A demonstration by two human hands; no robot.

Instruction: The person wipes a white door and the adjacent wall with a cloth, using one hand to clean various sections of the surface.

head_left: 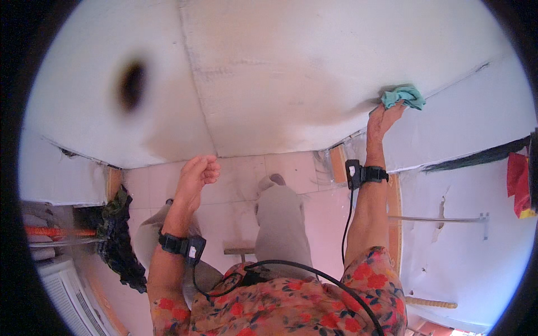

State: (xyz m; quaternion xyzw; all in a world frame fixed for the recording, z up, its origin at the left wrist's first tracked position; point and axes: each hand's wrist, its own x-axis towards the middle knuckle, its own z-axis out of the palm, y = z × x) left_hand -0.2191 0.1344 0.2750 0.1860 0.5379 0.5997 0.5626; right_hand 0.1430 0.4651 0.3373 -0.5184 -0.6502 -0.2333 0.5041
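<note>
Wiping underway: right hand (385, 119) grips a teal cloth (404, 96) against the white wall (280, 73) at upper right; grey smudges remain beside it. Left hand (196, 173) hangs loosely curled, empty.

The floor (235, 185) is laid with pale pink square tiles, their grout lines showing faintly between the legs of the person standing on it. One foot (273, 180) rests flat on the tiles near the base of the white wall. A small wooden stool (238, 250) shows just behind that leg, only partly visible. To the left, a heap of dark green-black cloth (116, 235) hangs down to the floor by the wall's edge — how much of it rests on the tiles cannot be told.
</note>
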